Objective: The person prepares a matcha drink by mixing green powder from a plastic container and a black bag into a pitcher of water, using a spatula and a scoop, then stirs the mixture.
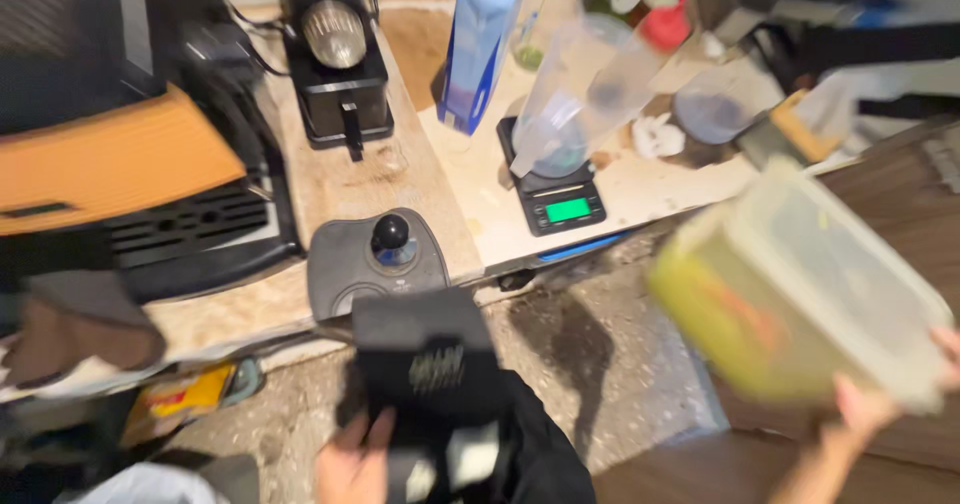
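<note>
Down at the lower edge of the head view, the left hand (pixel 352 464) presses its fingers against a black pouch (pixel 430 364), gripping it from below. That pouch sits well below the scale (pixel 562 204), over the stone floor. Far right of the scale, the right hand (pixel 880 404) clasps the underside of a tub (pixel 800 284), a blurred clear box with a yellowish side, tilted and held in the air. Upon the scale stands a clear jug (pixel 570 104). Left of the scale lie a grey mat with a black knob (pixel 380 254) and a black grinder (pixel 335 54); just behind it a blue carton (pixel 482 44) stands upright.
</note>
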